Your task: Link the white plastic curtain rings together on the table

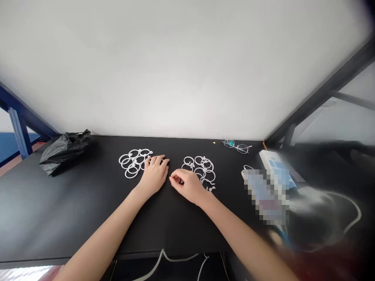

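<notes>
My left hand (pixel 155 173) lies palm down with its fingers stretched out, at the right edge of a cluster of thin white rings (pixel 133 164) that carry small knobs. It covers part of that cluster, and what lies beneath the palm is hidden. My right hand (pixel 187 184) is closed in a pinch, thumb against fingertips, just right of the left hand. Whether anything is between those fingertips I cannot make out. Behind and beside it spreads a second cluster of white rings (pixel 208 166) with little bow-like bits, partly hidden by the hand.
On the black table (pixel 88 210), a crumpled black plastic bag (pixel 66 150) sits at the back left. Eyeglasses (pixel 236 146) and a yellow speck (pixel 214 143) lie near the white wall. A white box (pixel 277 166) and a blurred-out item (pixel 265 195) are on the right.
</notes>
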`<state>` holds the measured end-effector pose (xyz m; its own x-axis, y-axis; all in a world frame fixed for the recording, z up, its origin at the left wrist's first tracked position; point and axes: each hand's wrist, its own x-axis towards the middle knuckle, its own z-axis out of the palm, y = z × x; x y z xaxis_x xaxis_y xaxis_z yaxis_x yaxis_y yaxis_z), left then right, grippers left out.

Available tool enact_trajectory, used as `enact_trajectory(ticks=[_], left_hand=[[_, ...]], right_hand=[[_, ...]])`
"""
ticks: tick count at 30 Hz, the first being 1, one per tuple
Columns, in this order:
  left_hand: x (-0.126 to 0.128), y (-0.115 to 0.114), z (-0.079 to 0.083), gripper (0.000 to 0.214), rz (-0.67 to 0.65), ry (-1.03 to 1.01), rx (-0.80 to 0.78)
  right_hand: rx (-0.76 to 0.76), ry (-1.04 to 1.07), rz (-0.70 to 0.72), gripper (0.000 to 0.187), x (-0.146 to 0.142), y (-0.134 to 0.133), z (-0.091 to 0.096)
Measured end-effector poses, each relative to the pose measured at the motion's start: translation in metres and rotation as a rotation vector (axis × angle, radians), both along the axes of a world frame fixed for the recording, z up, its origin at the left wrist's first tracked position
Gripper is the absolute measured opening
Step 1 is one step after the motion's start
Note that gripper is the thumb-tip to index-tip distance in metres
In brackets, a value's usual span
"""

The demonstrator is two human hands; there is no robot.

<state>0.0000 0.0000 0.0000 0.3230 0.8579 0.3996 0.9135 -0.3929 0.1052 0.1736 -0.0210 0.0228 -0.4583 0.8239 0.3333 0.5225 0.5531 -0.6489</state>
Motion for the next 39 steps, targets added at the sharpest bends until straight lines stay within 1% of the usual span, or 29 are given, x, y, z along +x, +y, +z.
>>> enact_trajectory(ticks=[5,8,13,18,22,26,31,34,37,39], left_hand=[[0.0,0.0,0.0,0.035,0.013,0.012,0.007],[0.0,0.0,0.0,0.034,0.025,0.011,0.013],[0.002,-0.001,0.005,0.03,0.017,-0.008,0.027],[0.005,-0.003,0.014,0.028,-0.083,-0.113,0.007],[0.008,-0.005,0.017,0.026,-0.155,-0.199,-0.026],[0.009,-0.005,0.018,0.027,-0.222,-0.272,-0.035],[0.01,-0.007,0.023,0.031,-0.317,-0.364,-0.078],[0.012,-0.009,0.028,0.034,-0.35,-0.46,-0.161],[0.013,-0.01,0.03,0.026,-0.372,-0.543,-0.265],[0.014,-0.01,0.031,0.023,-0.366,-0.639,-0.341]], right_hand=[[0.137,0.012,-0.2,0.013,0.003,0.006,-0.002],[0.109,-0.029,-0.24,0.01,0.005,0.009,-0.004],[0.008,-0.045,-0.2,0.017,0.005,0.011,-0.01],[-0.031,0.025,-0.155,0.023,0.005,0.012,-0.011],[-0.029,0.043,-0.147,0.024,0.005,0.012,-0.011],[0.031,0.092,-0.155,0.021,0.004,0.011,-0.009],[0.218,0.221,-0.199,0.017,0.003,0.007,-0.002],[0.295,0.293,-0.172,0.017,0.002,0.004,0.001],[0.301,0.341,-0.11,0.016,0.001,0.001,0.002],[0.294,0.365,-0.084,0.013,0.0,0.0,0.002]])
